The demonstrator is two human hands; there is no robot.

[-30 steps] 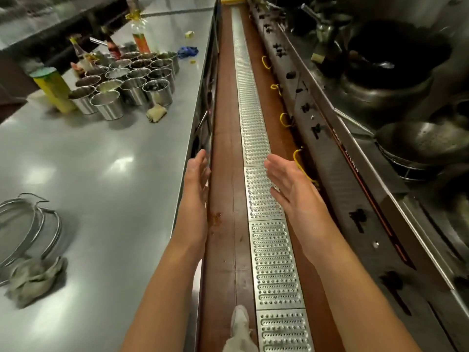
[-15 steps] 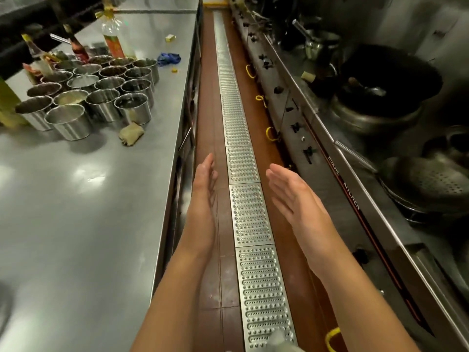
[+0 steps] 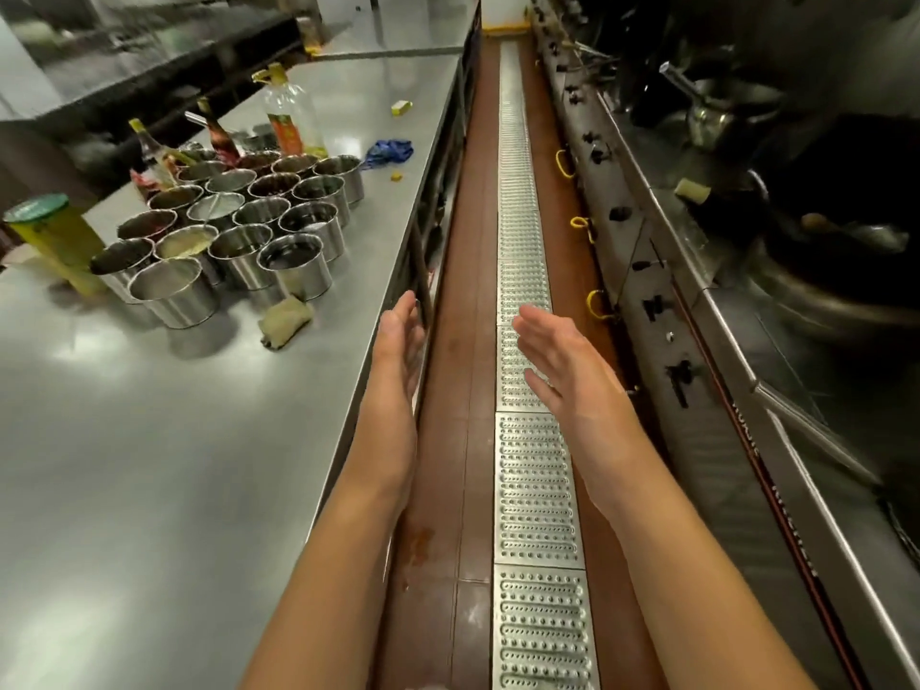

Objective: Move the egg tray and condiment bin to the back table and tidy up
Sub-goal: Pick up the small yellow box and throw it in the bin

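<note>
Steel table on the left, both hands held out empty over the aisle.
Left hand at the table's right edge, fingers straight and relaxed, palm turned inward, grasping nothing. Right hand further right of the table, above the metal floor grate, fingers also straight, released, well apart from the left hand. On the table, far side: a cluster of round steel cups standing upright and touching each other, several bottles just behind them, a yellow can with green lid at their left, a small folded cloth lying just in front of them, a blue rag beyond them. Egg tray and condiment bin not to be made out for sure on this table. Right of the table, across the aisle, a stove line with dark woks.
</note>
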